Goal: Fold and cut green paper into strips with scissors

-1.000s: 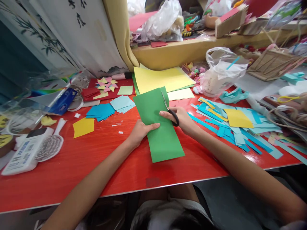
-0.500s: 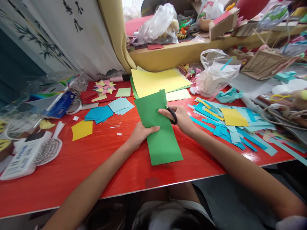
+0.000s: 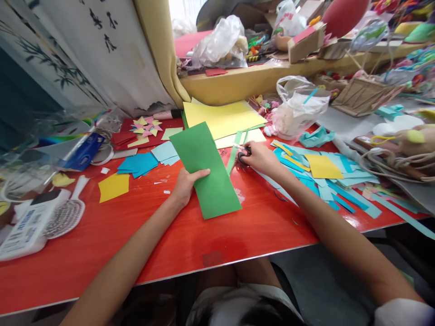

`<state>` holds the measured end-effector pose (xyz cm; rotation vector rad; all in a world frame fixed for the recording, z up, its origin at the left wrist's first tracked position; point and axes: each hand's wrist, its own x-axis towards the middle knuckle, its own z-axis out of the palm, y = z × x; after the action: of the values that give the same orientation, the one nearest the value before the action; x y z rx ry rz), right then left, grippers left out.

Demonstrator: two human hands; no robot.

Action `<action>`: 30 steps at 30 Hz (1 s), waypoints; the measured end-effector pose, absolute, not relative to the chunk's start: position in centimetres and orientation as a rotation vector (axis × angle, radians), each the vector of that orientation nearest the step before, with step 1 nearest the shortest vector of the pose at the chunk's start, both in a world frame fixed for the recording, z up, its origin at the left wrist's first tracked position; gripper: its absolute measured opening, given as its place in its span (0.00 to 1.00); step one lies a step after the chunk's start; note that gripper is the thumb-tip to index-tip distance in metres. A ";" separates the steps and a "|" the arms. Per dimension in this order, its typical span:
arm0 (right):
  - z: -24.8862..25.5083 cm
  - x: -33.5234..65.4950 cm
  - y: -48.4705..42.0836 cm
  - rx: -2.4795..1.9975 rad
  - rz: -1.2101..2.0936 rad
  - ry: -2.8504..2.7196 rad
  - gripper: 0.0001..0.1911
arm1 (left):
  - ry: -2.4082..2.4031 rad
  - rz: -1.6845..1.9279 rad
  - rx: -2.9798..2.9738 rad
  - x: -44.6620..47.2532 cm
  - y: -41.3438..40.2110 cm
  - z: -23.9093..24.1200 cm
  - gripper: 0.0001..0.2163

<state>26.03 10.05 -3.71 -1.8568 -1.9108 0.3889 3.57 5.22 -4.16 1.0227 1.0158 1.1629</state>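
My left hand pinches the left edge of a green paper sheet, held tilted over the red table. My right hand is closed round black-handled scissors to the right of the sheet. A narrow green strip lies separate between the sheet and the scissors, near the blades. Beyond both hands lies a stack of yellow paper.
A heap of blue and yellow paper offcuts covers the table's right side. Blue squares, a yellow square, a hairbrush and a calculator lie at the left. A plastic bag stands behind.
The scissors have finished their cut: a thin green strip has come off the sheet's right side. My left hand has swung the sheet leftward and my right hand has moved right and away.
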 end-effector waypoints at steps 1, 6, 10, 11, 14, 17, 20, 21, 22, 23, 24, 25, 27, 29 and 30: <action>-3.7 26.0 9.8 -1.881 0.326 -2.004 0.18 | 1.024 1.175 1.017 3.4 5.4 -4.2 0.16; -3.0 25.1 8.2 -1.892 0.178 -2.315 0.27 | 0.996 1.158 1.013 3.3 5.4 -4.1 0.15; -2.4 24.4 7.5 -1.791 0.119 -2.247 0.28 | 0.993 1.083 1.040 3.4 5.1 -3.8 0.18; -2.2 24.1 7.4 -1.723 0.124 -2.171 0.26 | 0.987 1.064 1.051 3.4 5.1 -3.8 0.20; -1.8 23.2 7.0 -1.400 0.522 -1.966 0.23 | 0.971 0.975 1.097 3.3 5.1 -3.8 0.20; -1.8 22.3 6.6 -1.076 1.186 -1.708 0.23 | 0.969 0.890 1.133 3.0 5.1 -3.8 0.18; -2.0 21.8 6.5 -0.977 1.453 -1.379 0.24 | 0.960 0.843 1.151 2.9 5.2 -3.7 0.18; -2.0 21.8 6.5 -0.969 1.462 -1.320 0.23 | 0.963 0.825 1.152 2.9 5.2 -3.7 0.18; -2.1 21.8 6.6 -0.968 1.456 -1.290 0.21 | 0.971 0.807 1.150 2.9 5.3 -3.7 0.19; -2.2 21.9 6.6 -0.976 1.441 -1.278 0.18 | 0.983 0.809 1.148 3.0 5.4 -3.7 0.19; -2.2 22.0 6.7 -0.992 1.425 -1.273 0.16 | 0.995 0.833 1.156 3.1 5.6 -3.8 0.19; -2.2 22.1 6.8 -1.017 1.412 -1.266 0.13 | 1.005 0.880 1.178 3.1 5.7 -3.8 0.19; -2.2 22.2 6.8 -1.072 1.395 -1.243 0.11 | 1.029 1.033 1.258 3.1 6.1 -4.1 0.19; -2.2 22.2 6.9 -1.107 1.394 -1.236 0.09 | 1.079 1.174 1.338 2.9 6.5 -4.5 0.16; -2.2 22.2 6.9 -1.115 1.408 -1.235 0.08 | 1.112 1.210 1.356 2.8 6.6 -4.6 0.15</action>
<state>22.20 6.95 -2.21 -1.1154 -1.2346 1.4083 2.77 6.65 -4.61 1.3556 1.1117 1.2097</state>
